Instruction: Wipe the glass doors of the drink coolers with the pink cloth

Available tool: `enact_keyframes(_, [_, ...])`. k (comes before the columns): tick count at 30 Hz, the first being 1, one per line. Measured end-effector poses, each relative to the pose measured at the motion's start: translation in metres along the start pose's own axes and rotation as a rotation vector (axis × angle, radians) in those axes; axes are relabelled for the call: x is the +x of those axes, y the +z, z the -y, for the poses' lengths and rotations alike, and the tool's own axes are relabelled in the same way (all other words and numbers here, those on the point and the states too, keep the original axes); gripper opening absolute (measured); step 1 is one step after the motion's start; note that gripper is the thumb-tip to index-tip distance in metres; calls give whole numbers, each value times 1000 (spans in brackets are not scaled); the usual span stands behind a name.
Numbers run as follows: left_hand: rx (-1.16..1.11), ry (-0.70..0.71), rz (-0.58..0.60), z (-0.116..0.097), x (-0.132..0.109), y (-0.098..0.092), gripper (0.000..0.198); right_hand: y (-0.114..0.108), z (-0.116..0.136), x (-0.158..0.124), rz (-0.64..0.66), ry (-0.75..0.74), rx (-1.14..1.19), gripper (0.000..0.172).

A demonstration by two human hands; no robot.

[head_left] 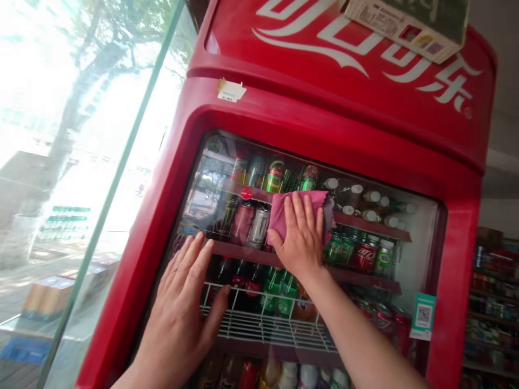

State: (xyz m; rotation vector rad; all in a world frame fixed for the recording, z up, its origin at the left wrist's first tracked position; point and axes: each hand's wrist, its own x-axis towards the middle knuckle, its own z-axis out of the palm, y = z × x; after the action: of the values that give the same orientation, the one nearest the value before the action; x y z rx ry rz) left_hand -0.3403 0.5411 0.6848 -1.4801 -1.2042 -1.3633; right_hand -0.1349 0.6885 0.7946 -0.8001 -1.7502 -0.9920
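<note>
My right hand (300, 237) lies flat with its fingers stretched over a pink cloth (279, 212), pressing it on the glass door (424, 227) of a red drinks fridge (344, 129). The cloth's zigzag edge and a greyish fold show to the right of the fingers. Lower left, my left hand (182, 297) is open, fingers extended and thumb apart, holding nothing. It is in front of the door's left side; whether it touches the glass I cannot tell. Behind the glass stand cans (244, 221) and bottles on shelves.
A cardboard box (409, 27) overhangs the fridge's top front. A worn white label (231, 91) and a green QR sticker (424, 317) are on the red frame. To the left is a glass pane (117, 162) with a tree outside. Stocked shelves (492, 302) stand at the right.
</note>
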Motion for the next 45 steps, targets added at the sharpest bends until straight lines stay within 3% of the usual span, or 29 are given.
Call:
enact_keyframes(3, [6, 5, 6, 8, -2, -7, 79, 4, 16, 12, -59, 128, -27, 85])
enact_keyframes(6, [12, 18, 24, 14, -5, -13, 79, 9, 48, 30, -85, 158, -6, 84])
enact_keyframes(11, [30, 37, 31, 21, -8, -25, 77, 15, 97, 59, -71, 53, 80, 85])
enact_keyframes(15, [55, 45, 46, 23, -12, -34, 78, 19, 124, 53, 1, -84, 143, 85])
enact_keyframes(18, [68, 48, 59, 25, -14, -40, 78, 21, 128, 31, 66, -233, 174, 85])
enact_keyframes(21, [75, 66, 65, 30, -14, -46, 78, 19, 114, 14, 99, -310, 191, 86])
enact_keyframes(24, [84, 71, 53, 34, -14, -52, 77, 16, 97, 15, 65, -209, 163, 84])
enact_keyframes(27, [94, 64, 43, 38, -19, -58, 75, 14, 93, 36, -2, -42, 112, 85])
enact_keyframes(30, [121, 79, 45, 40, -29, -63, 74, 14, 106, 66, -35, 11, 89, 84])
enact_keyframes(36, [184, 94, 115, 41, -46, -70, 73, 16, 146, 113, -43, -38, 155, 77])
enact_keyframes(40, [175, 60, 120, 44, -50, -71, 73, 19, 164, 107, -10, -102, 212, 76])
enact_keyframes(45, [136, 19, 140, 45, -57, -68, 76, 25, 182, 67, 40, -119, 240, 78])
